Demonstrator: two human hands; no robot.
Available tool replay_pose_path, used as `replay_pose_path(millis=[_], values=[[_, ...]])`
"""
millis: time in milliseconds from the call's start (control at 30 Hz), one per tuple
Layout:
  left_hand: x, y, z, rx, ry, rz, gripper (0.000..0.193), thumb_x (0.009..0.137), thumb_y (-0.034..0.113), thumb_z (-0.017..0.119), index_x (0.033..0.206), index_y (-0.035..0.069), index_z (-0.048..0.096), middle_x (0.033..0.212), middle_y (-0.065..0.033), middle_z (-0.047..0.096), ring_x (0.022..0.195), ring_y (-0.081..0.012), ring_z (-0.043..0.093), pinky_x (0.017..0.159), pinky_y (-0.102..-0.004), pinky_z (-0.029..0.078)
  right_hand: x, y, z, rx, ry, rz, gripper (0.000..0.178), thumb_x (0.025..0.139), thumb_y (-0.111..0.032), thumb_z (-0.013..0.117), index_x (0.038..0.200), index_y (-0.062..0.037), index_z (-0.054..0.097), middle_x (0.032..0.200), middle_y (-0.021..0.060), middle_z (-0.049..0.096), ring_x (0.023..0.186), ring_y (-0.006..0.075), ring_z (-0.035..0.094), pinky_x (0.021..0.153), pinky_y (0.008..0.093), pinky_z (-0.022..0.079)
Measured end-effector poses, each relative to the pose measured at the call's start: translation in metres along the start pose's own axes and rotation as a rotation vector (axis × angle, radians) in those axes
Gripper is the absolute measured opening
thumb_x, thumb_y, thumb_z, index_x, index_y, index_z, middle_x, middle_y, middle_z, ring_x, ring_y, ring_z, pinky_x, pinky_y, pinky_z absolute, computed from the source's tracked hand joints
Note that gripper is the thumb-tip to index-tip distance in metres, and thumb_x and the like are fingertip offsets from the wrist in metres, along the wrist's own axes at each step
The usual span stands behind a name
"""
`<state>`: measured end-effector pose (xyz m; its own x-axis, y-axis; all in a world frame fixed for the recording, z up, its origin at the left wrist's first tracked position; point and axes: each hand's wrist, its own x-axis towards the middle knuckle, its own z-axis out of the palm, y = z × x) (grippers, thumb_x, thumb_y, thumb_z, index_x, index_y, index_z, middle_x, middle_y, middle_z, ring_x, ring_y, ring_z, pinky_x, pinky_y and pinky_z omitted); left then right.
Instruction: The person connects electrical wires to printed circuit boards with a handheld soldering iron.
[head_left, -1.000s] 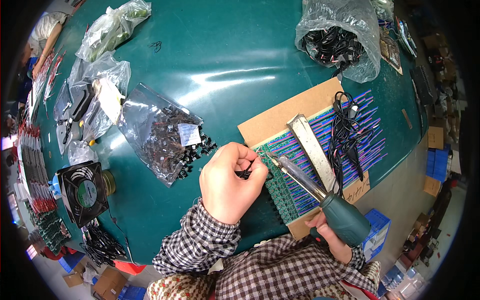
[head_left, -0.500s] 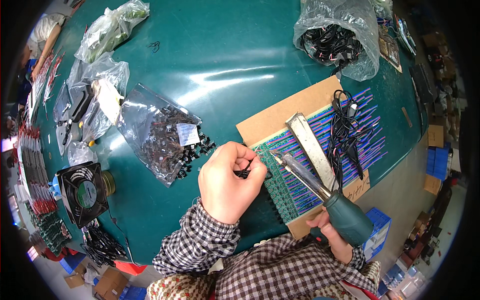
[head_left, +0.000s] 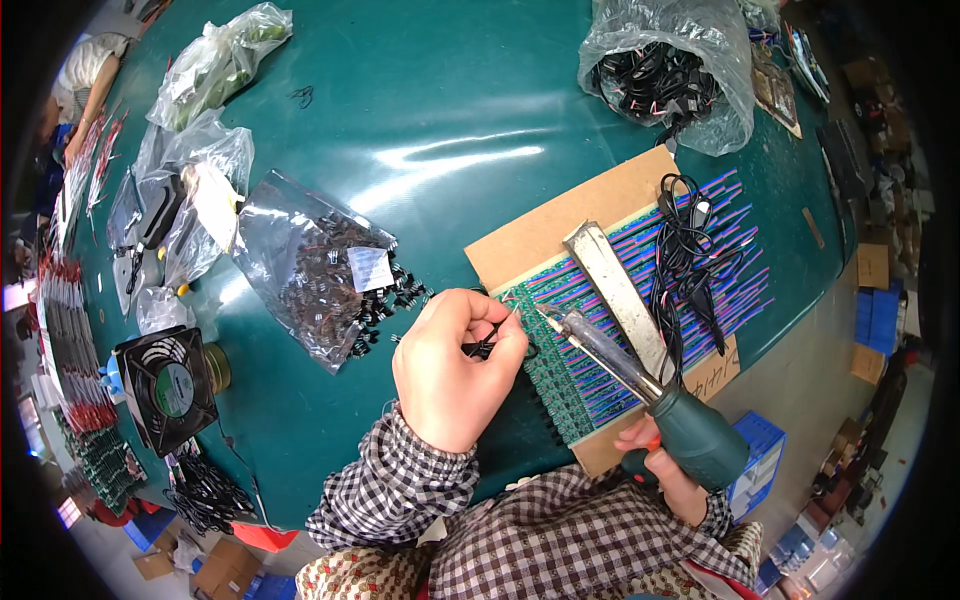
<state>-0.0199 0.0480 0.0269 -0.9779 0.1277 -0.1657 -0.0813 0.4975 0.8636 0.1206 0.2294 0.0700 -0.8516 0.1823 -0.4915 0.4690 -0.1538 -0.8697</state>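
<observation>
Along the bottom of the frame, checked cloth (head_left: 540, 540) is spread below the table's edge. Just above it, right of centre, a soldering iron (head_left: 680, 415) with a dark green handle and metal shaft is gripped in the curled fingers of the right hand (head_left: 675, 478). Near the middle, a thin black cable (head_left: 482, 347) is pinched between thumb and forefinger of the left hand (head_left: 450, 375), with fine pale strands seen at the fingertips. The iron's tip is held near them, over a row of green circuit boards (head_left: 557, 375); whether it touches cannot be told. Blue and pink wires (head_left: 600, 400) are fanned rightward from the boards, crossed by a scuffed metal bar (head_left: 620, 290) and backed by brown board (head_left: 570, 225). The tabletop (head_left: 460, 90) is covered in smooth dark green, slightly rippled and streaked with glare. Left of centre, black connectors are spilled from a clear bag (head_left: 290, 260); a black fan (head_left: 170, 385) is stood at lower left. Toward the upper right, black cables are bundled in a plastic bag (head_left: 735, 115). Beyond, at the right rim, cartons (head_left: 872, 266) and blue crates (head_left: 877, 318) are stacked on a greyish floor (head_left: 830, 390); at upper left, another person's arm (head_left: 97, 105) is seen.
</observation>
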Motion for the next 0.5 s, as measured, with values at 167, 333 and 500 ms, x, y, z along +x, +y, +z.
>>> replay_pose_path(millis=[167,333,500], values=[[0.0,0.001,0.001,-0.001,0.021,0.017,0.008,0.069,0.0,0.063,0.072,-0.002,0.055,0.066,-0.0023,0.056,0.058,-0.0052,0.051,0.056,-0.0184,0.043,0.0,0.003,0.0,-0.057,0.031,-0.064,0.018,0.07,-0.005,0.067,0.084,0.0013,0.058,0.083,0.0104,0.06,0.079,0.018,0.062,0.07,0.0286,0.049],[0.0,0.0,0.001,-0.007,0.024,0.025,0.009,0.069,0.0,0.064,0.071,-0.002,0.055,0.066,-0.0018,0.055,0.059,-0.0054,0.05,0.056,-0.0188,0.043,-0.001,0.011,-0.01,-0.169,-0.027,-0.066,0.022,0.068,-0.004,0.068,0.086,0.0018,0.058,0.082,0.0091,0.06,0.076,0.0173,0.062,0.068,0.0276,0.05],[0.0,0.002,0.002,-0.008,0.023,0.007,0.009,0.069,0.001,0.064,0.071,-0.001,0.055,0.065,-0.0015,0.055,0.059,-0.0053,0.05,0.056,-0.0188,0.043,-0.002,0.018,-0.009,-0.187,-0.027,-0.075,0.027,0.067,-0.004,0.07,0.09,0.003,0.057,0.082,0.0086,0.059,0.073,0.0168,0.063,0.066,0.0261,0.051]])
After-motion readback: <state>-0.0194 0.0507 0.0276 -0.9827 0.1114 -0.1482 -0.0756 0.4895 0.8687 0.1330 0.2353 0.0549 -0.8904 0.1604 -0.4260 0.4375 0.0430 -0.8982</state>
